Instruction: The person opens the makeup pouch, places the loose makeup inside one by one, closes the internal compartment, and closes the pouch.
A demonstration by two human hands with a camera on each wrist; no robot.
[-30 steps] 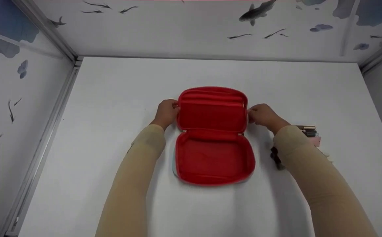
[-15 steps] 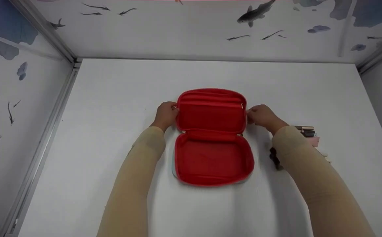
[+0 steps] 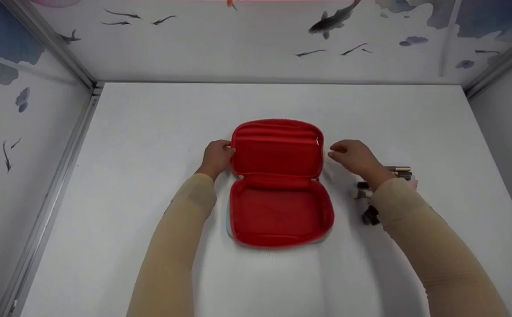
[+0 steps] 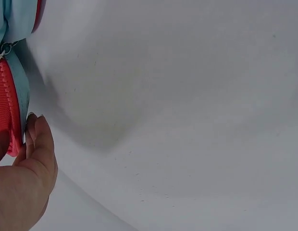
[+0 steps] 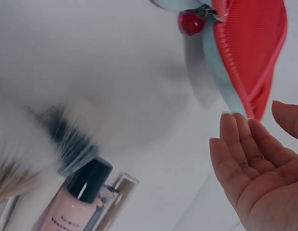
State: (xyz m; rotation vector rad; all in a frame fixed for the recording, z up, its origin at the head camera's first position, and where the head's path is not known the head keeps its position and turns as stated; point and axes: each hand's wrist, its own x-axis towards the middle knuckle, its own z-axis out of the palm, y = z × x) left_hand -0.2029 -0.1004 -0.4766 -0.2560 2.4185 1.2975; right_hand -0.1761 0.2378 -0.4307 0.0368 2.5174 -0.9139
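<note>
Two bare hands at work, and between them sits the red-lined case (image 3: 282, 213), spread open in the middle of the white counter (image 3: 150, 114), base toward the person, lid (image 3: 278, 157) on the far side. Over on the left, the left hand (image 3: 216, 156) has the lid by its side edge, thumb on the red inner face, fingers behind on the pale blue outer cloth (image 4: 21, 79): a pinch grip, nicely seen from the left wrist. And the right hand (image 3: 355, 156)? Just beside the opposite edge, fingers loosely extended, thumb well apart, nothing in the grasp! Look at the right wrist view: a red bead (image 5: 192, 23) dangles by the zip (image 5: 227, 55) of the case. Below, slightly blurred, come the cosmetics: a dark-bristled brush (image 5: 72, 139), a paler brush (image 5: 14, 168), a pink bottle (image 5: 67, 211) capped in black, and a slim tube (image 5: 117, 199) alongside. From the head camera, that cluster lies right of the case, partly hidden under the right forearm's beige sleeve (image 3: 436, 237).
</note>
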